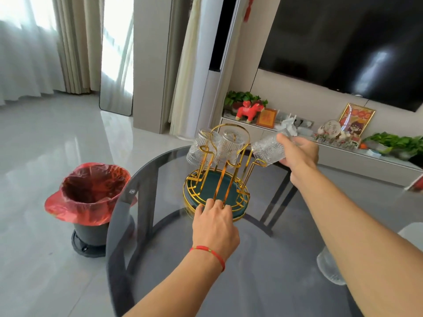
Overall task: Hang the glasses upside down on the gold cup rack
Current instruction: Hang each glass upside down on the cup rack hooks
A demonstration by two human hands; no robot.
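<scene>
The gold cup rack (225,179) with a dark green round base stands on the smoked glass table (263,259). Two embossed clear glasses hang upside down on its pegs: one at the left (198,148), one in the middle (230,146). My right hand (299,151) grips a third glass (266,148), tilted mouth-down over the rack's right peg. My left hand (215,221) rests on the near rim of the base, fingers closed on it. Another glass (329,268) stands on the table beside my right forearm.
A bin with a red liner (91,195) stands on the floor left of the table. Behind are a low TV cabinet (343,161) with ornaments and plants, a wall TV (343,42) and a floor mirror (116,65).
</scene>
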